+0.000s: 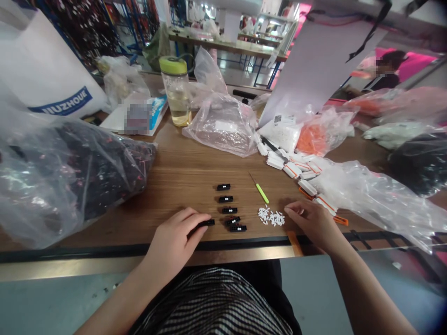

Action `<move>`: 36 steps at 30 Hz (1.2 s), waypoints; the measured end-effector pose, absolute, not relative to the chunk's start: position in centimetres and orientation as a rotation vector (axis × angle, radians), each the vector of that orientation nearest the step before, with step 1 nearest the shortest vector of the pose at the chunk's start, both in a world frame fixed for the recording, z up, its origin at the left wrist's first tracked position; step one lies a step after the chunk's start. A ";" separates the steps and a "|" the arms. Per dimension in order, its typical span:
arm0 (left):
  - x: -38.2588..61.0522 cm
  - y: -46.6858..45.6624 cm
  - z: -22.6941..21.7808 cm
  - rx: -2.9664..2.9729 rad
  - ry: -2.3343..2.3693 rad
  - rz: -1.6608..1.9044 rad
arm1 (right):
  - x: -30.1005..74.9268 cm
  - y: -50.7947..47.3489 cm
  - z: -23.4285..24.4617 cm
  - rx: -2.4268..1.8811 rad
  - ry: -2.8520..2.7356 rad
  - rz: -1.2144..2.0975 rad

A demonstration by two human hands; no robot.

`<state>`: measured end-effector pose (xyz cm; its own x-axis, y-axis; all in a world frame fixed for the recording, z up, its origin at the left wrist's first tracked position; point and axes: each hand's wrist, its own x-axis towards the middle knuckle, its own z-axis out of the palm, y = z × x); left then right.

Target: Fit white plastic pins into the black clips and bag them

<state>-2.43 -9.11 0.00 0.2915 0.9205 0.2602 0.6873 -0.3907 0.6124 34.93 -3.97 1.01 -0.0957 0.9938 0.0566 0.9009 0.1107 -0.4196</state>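
Note:
My left hand is closed, with thumb and fingers around a small black plastic block on the table. Just to its right, several similar black blocks lie in a rough column, each with white dots on it. My right hand rests at the right of a pile of small white plastic pieces, fingertips pinched together; whatever they hold, if anything, is too small to make out. Beyond the pile lies a thin pointed tool with a yellow-green handle.
White parts with orange frames are strewn at the right, beside clear plastic bags. A large bag of dark parts fills the left. Farther back stand a bottle and another clear bag. A person is at far right.

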 end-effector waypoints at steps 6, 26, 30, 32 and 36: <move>-2.2 -9.9 0.2 2.126 1.445 0.856 | 33.1 -5.3 2.0 -1.777 -2.058 0.299; -2.1 -10.3 0.6 2.041 1.369 0.865 | 17.5 -7.7 4.2 -1.185 -2.389 0.531; -2.1 -10.3 0.4 2.037 1.373 0.860 | 17.3 -7.8 3.9 -1.189 -2.406 0.517; -2.1 -10.3 0.4 2.037 1.375 0.861 | 17.2 -7.8 3.9 -1.186 -2.414 0.498; -2.1 -10.3 0.4 2.035 1.375 0.859 | 16.9 -7.8 4.0 -1.174 -2.438 0.417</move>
<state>-2.10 -10.30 0.44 0.2788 0.9374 0.2084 0.5980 -0.3393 0.7262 16.93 -7.85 4.03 -0.5670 0.7926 0.2244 0.6731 0.6028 -0.4285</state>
